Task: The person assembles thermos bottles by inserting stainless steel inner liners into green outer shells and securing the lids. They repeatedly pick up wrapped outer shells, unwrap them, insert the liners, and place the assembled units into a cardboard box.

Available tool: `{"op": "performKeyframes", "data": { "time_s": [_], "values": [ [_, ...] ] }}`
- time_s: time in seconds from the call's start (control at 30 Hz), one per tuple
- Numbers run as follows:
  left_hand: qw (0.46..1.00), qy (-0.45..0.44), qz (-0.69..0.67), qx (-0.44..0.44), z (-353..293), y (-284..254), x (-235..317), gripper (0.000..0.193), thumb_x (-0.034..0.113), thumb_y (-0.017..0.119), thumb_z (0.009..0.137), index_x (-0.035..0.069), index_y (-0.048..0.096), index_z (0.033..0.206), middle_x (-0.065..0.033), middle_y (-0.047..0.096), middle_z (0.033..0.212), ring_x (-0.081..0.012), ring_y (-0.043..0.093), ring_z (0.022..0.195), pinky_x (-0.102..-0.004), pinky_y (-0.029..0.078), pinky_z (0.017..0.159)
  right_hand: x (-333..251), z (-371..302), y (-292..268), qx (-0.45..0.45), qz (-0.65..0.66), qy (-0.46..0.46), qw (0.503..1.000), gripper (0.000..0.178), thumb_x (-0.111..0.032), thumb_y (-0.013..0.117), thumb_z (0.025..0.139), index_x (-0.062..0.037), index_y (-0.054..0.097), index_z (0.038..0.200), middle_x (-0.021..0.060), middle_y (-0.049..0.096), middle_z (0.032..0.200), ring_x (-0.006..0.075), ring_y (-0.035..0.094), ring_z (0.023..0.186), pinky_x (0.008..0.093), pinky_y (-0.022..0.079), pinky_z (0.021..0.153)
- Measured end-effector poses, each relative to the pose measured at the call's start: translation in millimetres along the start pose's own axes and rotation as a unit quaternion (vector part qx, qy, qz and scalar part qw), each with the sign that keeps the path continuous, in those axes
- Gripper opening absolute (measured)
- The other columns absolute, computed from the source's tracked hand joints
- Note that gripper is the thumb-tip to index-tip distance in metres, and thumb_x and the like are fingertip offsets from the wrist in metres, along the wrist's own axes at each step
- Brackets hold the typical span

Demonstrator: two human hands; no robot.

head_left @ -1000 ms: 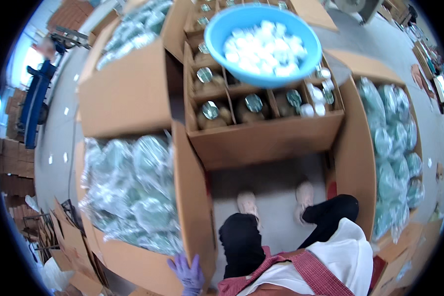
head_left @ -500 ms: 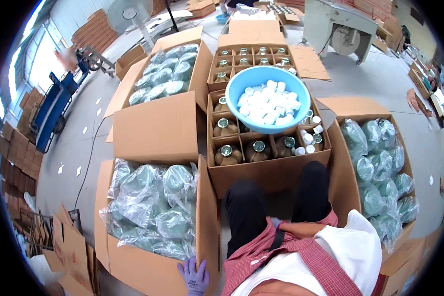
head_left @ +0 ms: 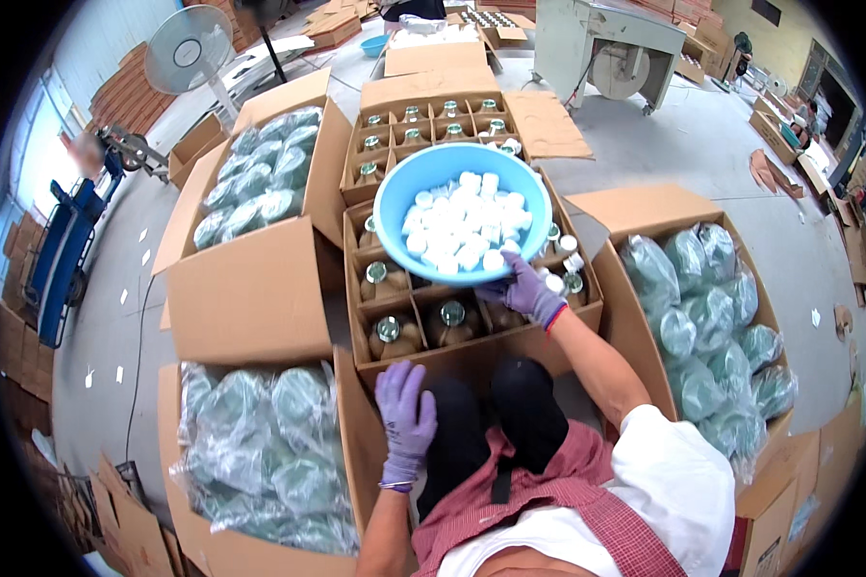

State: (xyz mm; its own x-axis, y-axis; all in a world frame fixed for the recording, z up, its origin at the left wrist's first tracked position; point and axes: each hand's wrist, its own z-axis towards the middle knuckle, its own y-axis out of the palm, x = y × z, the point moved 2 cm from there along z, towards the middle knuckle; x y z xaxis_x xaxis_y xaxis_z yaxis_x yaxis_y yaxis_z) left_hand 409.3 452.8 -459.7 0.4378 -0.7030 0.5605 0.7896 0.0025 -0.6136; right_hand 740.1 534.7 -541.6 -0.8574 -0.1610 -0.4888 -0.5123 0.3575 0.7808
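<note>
Now the right hand pinches the blue bowl of white caps at its near right; the left hand hangs spread

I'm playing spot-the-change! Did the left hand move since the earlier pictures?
Yes. Against the near left box, the left hand moved forward, from its near right corner to beside the far end of its right wall.

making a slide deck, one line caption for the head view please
A gloved right hand grips a blue basin of white caps over a divided carton of glass bottles.
</note>
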Motion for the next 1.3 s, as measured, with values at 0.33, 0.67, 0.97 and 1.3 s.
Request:
{"op": "performKeyframes", "data": {
  "time_s": [0.33, 0.67, 0.97, 1.3],
  "values": [
    [0.979, -0.088, -0.116, -0.143, 76, 90, -43, 0.043, 0.008, 0.062, 0.085, 0.002, 0.057, 0.128, -0.0191, 0.054, 0.131, -0.0368, 0.049, 0.126, -0.0430, 0.036, 0.109, -136, 217, 46, -0.041, -0.087, -0.197, 0.976, 0.056, -0.034, 0.053, 0.099, -0.0106, 0.035, 0.146, 0.0169, 0.045, 0.143, 0.0378, 0.054, 0.121, 0.0506, 0.053, 0.091],
    [0.979, -0.002, -0.054, -0.196, 158, 192, -71, 0.036, 0.017, 0.062, 0.088, 0.005, 0.061, 0.122, -0.0147, 0.062, 0.121, -0.0351, 0.058, 0.111, -0.0425, 0.045, 0.097, -161, 45, -81, 0.071, -0.785, -0.244, 0.565, 0.040, -0.035, 0.063, 0.089, -0.0095, 0.065, 0.120, 0.0157, 0.065, 0.114, 0.0317, 0.062, 0.108, 0.0399, 0.048, 0.095],
    [0.909, 0.031, 0.290, -0.299, 214, 344, -59, 0.063, 0.063, 0.057, 0.084, 0.007, 0.073, 0.109, -0.0119, 0.049, 0.140, -0.0373, 0.037, 0.135, -0.0640, 0.016, 0.112, -150, 37, -120, 0.286, -0.919, -0.067, 0.263, 0.060, -0.054, 0.067, 0.082, -0.0151, 0.055, 0.127, 0.0116, 0.056, 0.122, 0.0316, 0.059, 0.110, 0.0481, 0.048, 0.088],
    [0.979, -0.056, -0.054, -0.191, 203, 307, -68, 0.038, 0.024, 0.074, 0.078, 0.002, 0.059, 0.105, -0.0183, 0.057, 0.113, -0.0380, 0.057, 0.103, -0.0468, 0.047, 0.090, -147, 59, -126, 0.290, -0.914, -0.004, 0.283, 0.047, -0.038, 0.068, 0.084, -0.0081, 0.056, 0.118, 0.0164, 0.061, 0.115, 0.0359, 0.064, 0.107, 0.0521, 0.054, 0.084]
  ]
}}
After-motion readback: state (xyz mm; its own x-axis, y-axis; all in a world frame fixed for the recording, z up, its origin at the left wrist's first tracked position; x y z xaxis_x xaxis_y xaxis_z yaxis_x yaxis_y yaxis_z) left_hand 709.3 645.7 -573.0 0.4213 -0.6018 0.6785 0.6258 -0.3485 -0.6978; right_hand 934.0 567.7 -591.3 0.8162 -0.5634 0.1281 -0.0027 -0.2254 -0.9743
